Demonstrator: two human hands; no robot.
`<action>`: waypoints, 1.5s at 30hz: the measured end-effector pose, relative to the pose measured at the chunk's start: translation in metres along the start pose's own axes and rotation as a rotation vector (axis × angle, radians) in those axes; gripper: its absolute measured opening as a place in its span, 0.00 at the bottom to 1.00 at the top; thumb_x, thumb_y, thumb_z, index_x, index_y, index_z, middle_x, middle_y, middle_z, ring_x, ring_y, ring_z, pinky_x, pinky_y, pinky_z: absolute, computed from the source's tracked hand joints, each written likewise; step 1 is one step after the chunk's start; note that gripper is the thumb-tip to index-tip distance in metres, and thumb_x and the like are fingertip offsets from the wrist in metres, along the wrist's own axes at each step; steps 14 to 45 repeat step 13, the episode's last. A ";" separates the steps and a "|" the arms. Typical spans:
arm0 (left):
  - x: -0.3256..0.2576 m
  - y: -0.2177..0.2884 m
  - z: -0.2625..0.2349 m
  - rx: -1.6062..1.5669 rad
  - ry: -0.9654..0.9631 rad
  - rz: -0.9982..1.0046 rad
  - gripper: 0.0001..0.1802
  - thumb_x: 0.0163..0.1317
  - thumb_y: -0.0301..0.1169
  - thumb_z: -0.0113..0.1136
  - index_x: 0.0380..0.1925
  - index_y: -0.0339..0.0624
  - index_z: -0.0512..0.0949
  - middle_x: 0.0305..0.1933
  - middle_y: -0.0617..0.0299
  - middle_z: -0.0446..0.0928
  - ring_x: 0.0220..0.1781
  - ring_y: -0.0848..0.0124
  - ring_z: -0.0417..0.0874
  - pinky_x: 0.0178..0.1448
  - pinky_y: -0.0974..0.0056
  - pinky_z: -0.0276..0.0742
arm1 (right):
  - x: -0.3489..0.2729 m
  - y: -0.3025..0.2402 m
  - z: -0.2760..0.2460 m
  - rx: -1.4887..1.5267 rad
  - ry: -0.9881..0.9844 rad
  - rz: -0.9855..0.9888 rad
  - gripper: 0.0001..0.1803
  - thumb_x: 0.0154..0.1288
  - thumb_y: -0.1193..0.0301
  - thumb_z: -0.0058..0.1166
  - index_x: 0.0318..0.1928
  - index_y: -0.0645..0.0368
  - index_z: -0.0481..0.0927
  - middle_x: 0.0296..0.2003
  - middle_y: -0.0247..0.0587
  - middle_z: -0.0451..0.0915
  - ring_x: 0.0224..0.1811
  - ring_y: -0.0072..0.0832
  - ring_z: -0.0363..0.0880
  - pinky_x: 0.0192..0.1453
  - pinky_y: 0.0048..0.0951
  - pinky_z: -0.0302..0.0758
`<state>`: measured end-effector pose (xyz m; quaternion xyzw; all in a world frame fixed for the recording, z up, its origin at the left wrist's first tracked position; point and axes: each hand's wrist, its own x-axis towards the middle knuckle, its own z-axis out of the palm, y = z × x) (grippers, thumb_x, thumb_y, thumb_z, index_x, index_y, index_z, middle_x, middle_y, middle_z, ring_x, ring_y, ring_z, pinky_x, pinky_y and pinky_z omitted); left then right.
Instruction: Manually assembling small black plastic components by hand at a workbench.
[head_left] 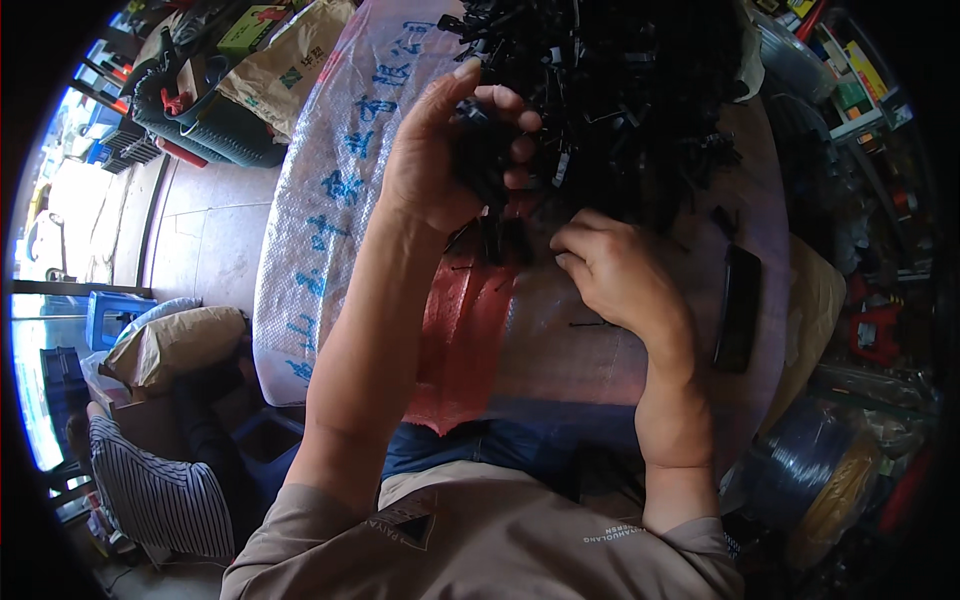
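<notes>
Hands worked over a table (330,200) covered with white woven sacking. Left hand (440,165) was raised above the cover, fingers curled shut around a bundle of black parts (485,150), thumb pressed against the bundle's far side. Right hand (615,270) rested low on the cover, just right of and below the left, fingers bent together in a pinch; what it pinched was too small to tell. Pile of black parts (620,90) lay directly beyond both hands, its near edge touching the area between them; loose thin pieces were scattered near the right hand. Red mesh bag (465,330) lay under the left wrist and hung over the table's near edge. Flat black case (738,305) lay to the right of the right hand, apart from it. Another person in a striped shirt (150,490) sat at lower left, well apart.
</notes>
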<state>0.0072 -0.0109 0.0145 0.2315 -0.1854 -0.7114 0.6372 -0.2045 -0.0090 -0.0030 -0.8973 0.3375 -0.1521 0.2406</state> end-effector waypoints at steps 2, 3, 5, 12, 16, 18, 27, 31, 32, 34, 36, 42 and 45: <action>0.001 0.000 -0.002 0.000 -0.018 0.016 0.22 0.65 0.51 0.52 0.31 0.41 0.76 0.29 0.55 0.78 0.28 0.66 0.76 0.28 0.62 0.71 | 0.001 -0.001 -0.008 0.161 0.037 -0.038 0.05 0.56 0.78 0.58 0.35 0.63 0.81 0.31 0.49 0.78 0.33 0.46 0.79 0.38 0.40 0.74; 0.001 0.000 -0.001 0.052 -0.003 0.017 0.21 0.66 0.49 0.53 0.30 0.40 0.76 0.29 0.55 0.78 0.28 0.66 0.76 0.28 0.62 0.71 | 0.001 -0.001 -0.016 0.261 0.070 -0.052 0.05 0.57 0.78 0.57 0.36 0.63 0.81 0.31 0.49 0.78 0.32 0.46 0.79 0.37 0.38 0.74; 0.001 0.000 0.001 0.113 0.022 0.011 0.18 0.67 0.44 0.53 0.29 0.39 0.75 0.29 0.54 0.78 0.26 0.66 0.76 0.27 0.61 0.71 | 0.002 -0.003 -0.030 0.322 0.200 -0.066 0.04 0.62 0.79 0.55 0.37 0.65 0.81 0.30 0.43 0.78 0.29 0.32 0.78 0.34 0.28 0.73; -0.015 -0.005 0.017 0.803 0.071 0.146 0.17 0.64 0.37 0.58 0.46 0.37 0.81 0.38 0.55 0.83 0.29 0.72 0.79 0.35 0.70 0.74 | 0.009 -0.003 -0.026 0.056 0.734 -0.262 0.07 0.62 0.83 0.55 0.40 0.64 0.80 0.35 0.42 0.80 0.35 0.32 0.81 0.38 0.24 0.76; -0.016 -0.009 0.020 0.946 0.106 0.189 0.16 0.63 0.37 0.60 0.48 0.43 0.82 0.38 0.57 0.84 0.33 0.74 0.80 0.41 0.71 0.76 | 0.010 -0.003 -0.023 0.035 0.743 -0.290 0.08 0.62 0.83 0.55 0.41 0.63 0.81 0.37 0.42 0.81 0.36 0.33 0.81 0.39 0.24 0.77; -0.016 -0.009 0.020 0.946 0.106 0.189 0.16 0.63 0.37 0.60 0.48 0.43 0.82 0.38 0.57 0.84 0.33 0.74 0.80 0.41 0.71 0.76 | 0.010 -0.003 -0.023 0.035 0.743 -0.290 0.08 0.62 0.83 0.55 0.41 0.63 0.81 0.37 0.42 0.81 0.36 0.33 0.81 0.39 0.24 0.77; -0.016 -0.009 0.020 0.946 0.106 0.189 0.16 0.63 0.37 0.60 0.48 0.43 0.82 0.38 0.57 0.84 0.33 0.74 0.80 0.41 0.71 0.76 | 0.010 -0.003 -0.023 0.035 0.743 -0.290 0.08 0.62 0.83 0.55 0.41 0.63 0.81 0.37 0.42 0.81 0.36 0.33 0.81 0.39 0.24 0.77; -0.016 -0.009 0.020 0.946 0.106 0.189 0.16 0.63 0.37 0.60 0.48 0.43 0.82 0.38 0.57 0.84 0.33 0.74 0.80 0.41 0.71 0.76 | 0.010 -0.003 -0.023 0.035 0.743 -0.290 0.08 0.62 0.83 0.55 0.41 0.63 0.81 0.37 0.42 0.81 0.36 0.33 0.81 0.39 0.24 0.77; -0.016 -0.009 0.020 0.946 0.106 0.189 0.16 0.63 0.37 0.60 0.48 0.43 0.82 0.38 0.57 0.84 0.33 0.74 0.80 0.41 0.71 0.76 | 0.010 -0.003 -0.023 0.035 0.743 -0.290 0.08 0.62 0.83 0.55 0.41 0.63 0.81 0.37 0.42 0.81 0.36 0.33 0.81 0.39 0.24 0.77; -0.016 -0.009 0.020 0.946 0.106 0.189 0.16 0.63 0.37 0.60 0.48 0.43 0.82 0.38 0.57 0.84 0.33 0.74 0.80 0.41 0.71 0.76 | 0.010 -0.003 -0.023 0.035 0.743 -0.290 0.08 0.62 0.83 0.55 0.41 0.63 0.81 0.37 0.42 0.81 0.36 0.33 0.81 0.39 0.24 0.77; -0.016 -0.009 0.020 0.946 0.106 0.189 0.16 0.63 0.37 0.60 0.48 0.43 0.82 0.38 0.57 0.84 0.33 0.74 0.80 0.41 0.71 0.76 | 0.010 -0.003 -0.023 0.035 0.743 -0.290 0.08 0.62 0.83 0.55 0.41 0.63 0.81 0.37 0.42 0.81 0.36 0.33 0.81 0.39 0.24 0.77; -0.016 -0.009 0.020 0.946 0.106 0.189 0.16 0.63 0.37 0.60 0.48 0.43 0.82 0.38 0.57 0.84 0.33 0.74 0.80 0.41 0.71 0.76 | 0.010 -0.003 -0.023 0.035 0.743 -0.290 0.08 0.62 0.83 0.55 0.41 0.63 0.81 0.37 0.42 0.81 0.36 0.33 0.81 0.39 0.24 0.77; -0.016 -0.009 0.020 0.946 0.106 0.189 0.16 0.63 0.37 0.60 0.48 0.43 0.82 0.38 0.57 0.84 0.33 0.74 0.80 0.41 0.71 0.76 | 0.010 -0.003 -0.023 0.035 0.743 -0.290 0.08 0.62 0.83 0.55 0.41 0.63 0.81 0.37 0.42 0.81 0.36 0.33 0.81 0.39 0.24 0.77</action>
